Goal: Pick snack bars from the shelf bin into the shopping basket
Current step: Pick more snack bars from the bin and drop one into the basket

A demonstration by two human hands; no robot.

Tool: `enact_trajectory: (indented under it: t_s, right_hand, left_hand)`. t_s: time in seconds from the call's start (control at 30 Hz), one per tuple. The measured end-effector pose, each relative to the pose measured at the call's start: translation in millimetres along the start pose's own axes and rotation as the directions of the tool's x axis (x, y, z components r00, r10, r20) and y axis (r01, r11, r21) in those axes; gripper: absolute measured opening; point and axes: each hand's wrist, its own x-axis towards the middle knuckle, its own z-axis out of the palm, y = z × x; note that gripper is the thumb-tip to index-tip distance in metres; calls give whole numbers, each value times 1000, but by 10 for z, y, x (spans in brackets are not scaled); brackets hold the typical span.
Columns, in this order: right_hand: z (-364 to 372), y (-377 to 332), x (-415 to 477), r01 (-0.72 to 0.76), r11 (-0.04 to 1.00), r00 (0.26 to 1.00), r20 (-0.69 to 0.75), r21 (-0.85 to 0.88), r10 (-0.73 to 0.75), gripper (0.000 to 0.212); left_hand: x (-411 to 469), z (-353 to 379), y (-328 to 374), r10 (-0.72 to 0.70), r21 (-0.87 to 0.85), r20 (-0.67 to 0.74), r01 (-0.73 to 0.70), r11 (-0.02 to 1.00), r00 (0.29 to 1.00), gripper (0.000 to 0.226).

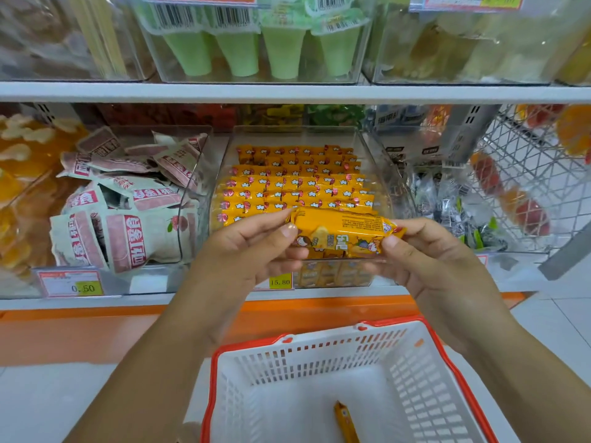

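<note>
While under the bin (379, 167), tag (280, 282) "15.80"

Bright, even store light — shadows are faint. Glare streaks the clear walls of the shelf bin (380, 174). The green cups (284, 52) above look soft, and wide-angle distortion stretches the edges — corners smear.

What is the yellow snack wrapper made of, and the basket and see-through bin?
Snack bar wrapper: seemingly thin glossy plastic film, shiny and crimped at the ends. Basket: probably hard matte plastic, moulded slots. Bin: clear stiff plastic, maybe acrylic; bars show through.
</note>
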Motion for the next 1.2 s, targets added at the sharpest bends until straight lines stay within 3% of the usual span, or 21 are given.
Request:
enact_trajectory:
  t_s: [0.17,0.37,0.53,0.7,0.77,0.87,1.0,1.2]
  right_hand:
    - [-29,-1,4,51,997,999,-10,54,-51,14]
    - [11,-28,-28,135,991,991,-4,-6,-135,29]
    - [11,13,-48,156,982,987,-9,-102,-158,14]
    - [7,29,-47,129,985,991,58,-112,-123,48]
    - [8,33,-43,104,989,991,89,-103,-95,51]
    - [10,30,-42,82,995,992,100,-59,-76,47]
    - [27,-8,-42,23,999,996,82,40,-26,21]
    - [30,-16,-13,-43,991,997,75,124,34,28]
  left_hand:
    - [23,40,-6,-17,33,-46,18,999,999,20]
    - [-16,171,21,179,255,-160,-135,958,971,9]
    - [-33,156,20,189,197,-188,-151,969,964,15]
    - [-31,121,5,176,195,-193,-138,971,965,11]
    - [-29,100,17,124,174,-136,-100,980,983,18]
    - [-18,62,24,59,139,-71,-49,989,996,32]
    - [-18,33,25,34,82,-53,-30,996,998,24]
    - [-11,15,26,32,102,-72,-25,994,997,18]
